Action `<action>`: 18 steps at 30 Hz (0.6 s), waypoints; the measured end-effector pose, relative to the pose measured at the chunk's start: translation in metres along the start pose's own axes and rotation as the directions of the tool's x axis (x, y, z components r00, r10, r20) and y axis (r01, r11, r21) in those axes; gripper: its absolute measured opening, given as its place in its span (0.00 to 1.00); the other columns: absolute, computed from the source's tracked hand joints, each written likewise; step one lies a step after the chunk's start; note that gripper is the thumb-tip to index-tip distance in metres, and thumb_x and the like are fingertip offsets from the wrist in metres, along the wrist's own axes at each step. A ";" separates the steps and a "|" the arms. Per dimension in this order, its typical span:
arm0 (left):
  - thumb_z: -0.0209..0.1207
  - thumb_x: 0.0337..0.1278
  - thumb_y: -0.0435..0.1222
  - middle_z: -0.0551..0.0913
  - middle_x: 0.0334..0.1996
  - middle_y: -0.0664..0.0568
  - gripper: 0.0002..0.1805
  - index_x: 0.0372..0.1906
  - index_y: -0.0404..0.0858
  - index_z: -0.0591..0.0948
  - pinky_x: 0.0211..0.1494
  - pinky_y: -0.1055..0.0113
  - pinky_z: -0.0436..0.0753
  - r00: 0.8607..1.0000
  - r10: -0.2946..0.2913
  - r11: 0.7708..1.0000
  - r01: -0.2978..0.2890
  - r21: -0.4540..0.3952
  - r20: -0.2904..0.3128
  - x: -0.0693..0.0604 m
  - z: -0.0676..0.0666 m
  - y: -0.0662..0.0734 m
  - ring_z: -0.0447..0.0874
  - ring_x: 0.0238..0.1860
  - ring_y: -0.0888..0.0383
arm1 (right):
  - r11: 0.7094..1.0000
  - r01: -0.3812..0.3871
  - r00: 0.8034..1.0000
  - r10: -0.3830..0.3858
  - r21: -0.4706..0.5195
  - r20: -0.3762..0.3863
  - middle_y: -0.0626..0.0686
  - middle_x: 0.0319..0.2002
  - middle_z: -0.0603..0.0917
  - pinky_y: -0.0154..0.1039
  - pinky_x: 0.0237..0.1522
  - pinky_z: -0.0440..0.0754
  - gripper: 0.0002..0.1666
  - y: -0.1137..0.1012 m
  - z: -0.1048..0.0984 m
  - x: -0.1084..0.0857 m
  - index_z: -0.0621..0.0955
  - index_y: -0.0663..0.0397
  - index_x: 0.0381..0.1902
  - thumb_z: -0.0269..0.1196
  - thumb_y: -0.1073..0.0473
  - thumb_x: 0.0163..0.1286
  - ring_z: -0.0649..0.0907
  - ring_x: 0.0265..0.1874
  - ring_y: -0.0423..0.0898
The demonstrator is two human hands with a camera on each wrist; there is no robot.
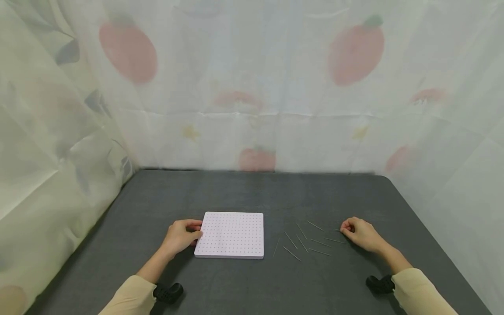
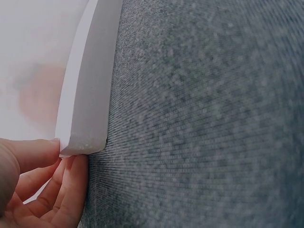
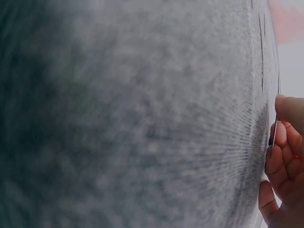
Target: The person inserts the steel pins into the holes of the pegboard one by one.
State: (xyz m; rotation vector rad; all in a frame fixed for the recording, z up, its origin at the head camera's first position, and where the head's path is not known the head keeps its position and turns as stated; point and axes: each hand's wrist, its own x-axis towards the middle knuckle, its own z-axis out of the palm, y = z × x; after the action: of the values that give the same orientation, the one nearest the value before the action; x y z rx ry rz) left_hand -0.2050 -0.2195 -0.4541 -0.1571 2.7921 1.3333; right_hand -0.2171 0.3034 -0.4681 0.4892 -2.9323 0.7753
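A white board (image 1: 232, 235) with rows of small holes lies flat on the dark table. My left hand (image 1: 180, 237) grips its left edge, thumb on top and fingers at the side; the left wrist view shows the board's edge (image 2: 90, 85) between thumb and fingers of the hand (image 2: 42, 185). To the board's right, my right hand (image 1: 361, 234) pinches a thin metal needle between thumb and fingers. In the right wrist view that needle (image 3: 279, 80) stands out from the fingertips of the hand (image 3: 287, 161). Several similar needles (image 1: 291, 253) lie scattered between board and right hand.
The grey table (image 1: 252, 288) has its back edge near a pale curtain (image 1: 252, 87) with fruit prints. More curtain hangs at the left and right. Black wrist straps (image 1: 168, 293) show at both sleeves.
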 end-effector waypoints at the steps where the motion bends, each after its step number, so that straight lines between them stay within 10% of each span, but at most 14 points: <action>1: 0.63 0.54 0.27 0.86 0.41 0.40 0.19 0.53 0.28 0.82 0.32 0.65 0.89 1.000 0.000 1.000 0.000 -0.001 0.000 0.000 0.000 0.000 0.84 0.33 0.58 | 1.000 0.001 1.000 -0.001 -0.001 0.001 0.46 0.29 0.78 0.30 0.29 0.66 0.03 -0.001 0.000 0.000 0.81 0.52 0.33 0.61 0.64 0.68 0.67 0.25 0.29; 18: 0.63 0.53 0.27 0.86 0.41 0.40 0.20 0.53 0.27 0.82 0.33 0.64 0.89 1.000 -0.012 1.000 0.012 -0.017 0.005 -0.001 0.000 0.001 0.84 0.33 0.58 | 0.993 -0.007 0.999 0.002 0.119 0.039 0.48 0.29 0.77 0.31 0.26 0.67 0.08 -0.028 -0.011 0.017 0.79 0.60 0.41 0.57 0.59 0.74 0.67 0.23 0.32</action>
State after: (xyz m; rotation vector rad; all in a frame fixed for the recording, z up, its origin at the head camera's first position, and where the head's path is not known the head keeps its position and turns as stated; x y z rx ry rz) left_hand -0.2046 -0.2187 -0.4533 -0.1703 2.7721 1.3537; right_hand -0.2244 0.2811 -0.4435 0.5123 -2.9357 0.9560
